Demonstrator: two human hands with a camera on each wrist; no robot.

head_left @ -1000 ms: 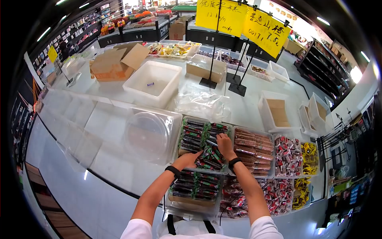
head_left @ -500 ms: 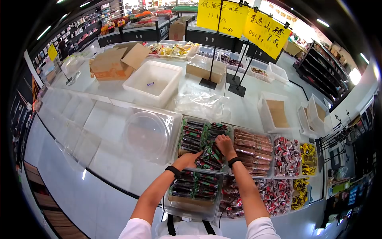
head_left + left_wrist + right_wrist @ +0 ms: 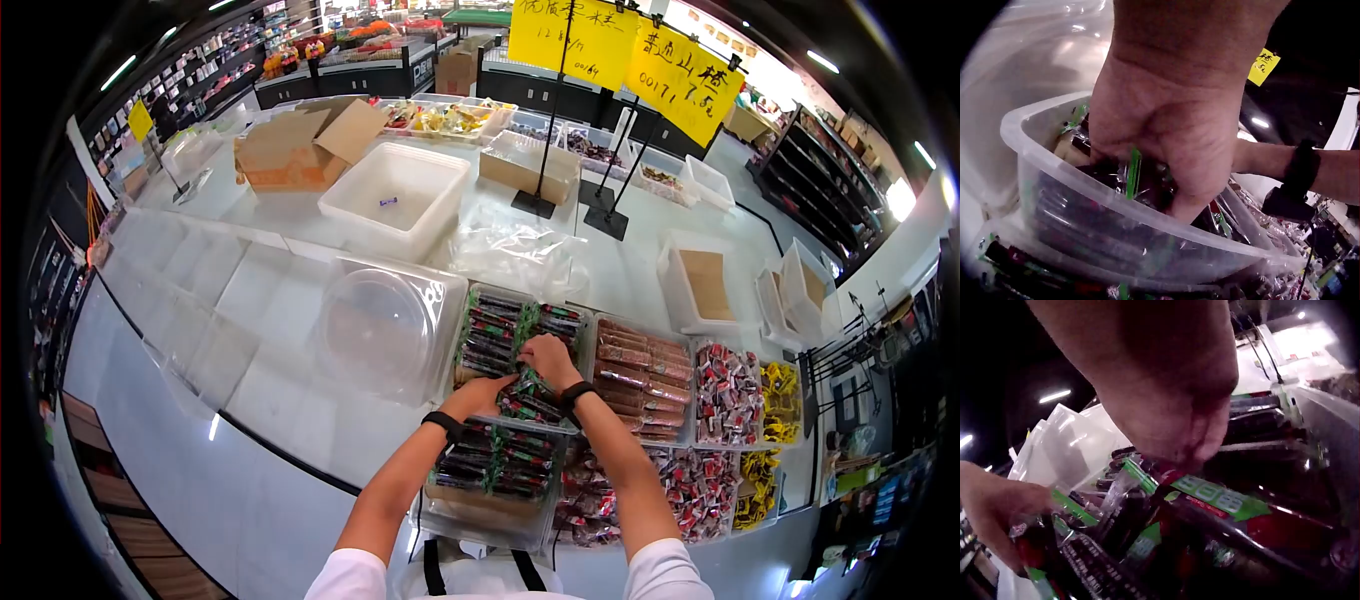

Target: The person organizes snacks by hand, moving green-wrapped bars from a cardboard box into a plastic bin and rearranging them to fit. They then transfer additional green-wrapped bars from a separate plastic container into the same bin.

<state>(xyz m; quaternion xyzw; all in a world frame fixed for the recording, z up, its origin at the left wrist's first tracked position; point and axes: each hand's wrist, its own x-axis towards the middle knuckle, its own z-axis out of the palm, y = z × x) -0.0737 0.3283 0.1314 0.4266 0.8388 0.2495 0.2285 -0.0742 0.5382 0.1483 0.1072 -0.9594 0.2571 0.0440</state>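
Observation:
Dark snack packets with green ends (image 3: 488, 328) fill a clear bin (image 3: 578, 402) in front of the person. My left hand (image 3: 483, 398) is down in the bin's near left part; in the left wrist view, its thumb and fingers (image 3: 1180, 206) curl round dark packets, fingertips partly hidden. My right hand (image 3: 550, 362) is close beyond it, over the middle of the same bin. In the right wrist view, the curled right hand (image 3: 1179, 434) pinches a dark packet with a green label (image 3: 1210, 495), its fingertips mostly hidden.
A second bin of similar packets (image 3: 500, 455) sits nearer the body. Right of it are brown stick packets (image 3: 642, 380), red-white sweets (image 3: 728, 395) and yellow ones (image 3: 780, 400). A clear lidded bin (image 3: 375, 335) stands left, a white tub (image 3: 395, 200) behind, sign stands (image 3: 605, 222) beyond.
My right hand has moved left and slightly toward the left hand, over the packets. The left hand stays nearly in place within the bin. The head view has shifted slightly.

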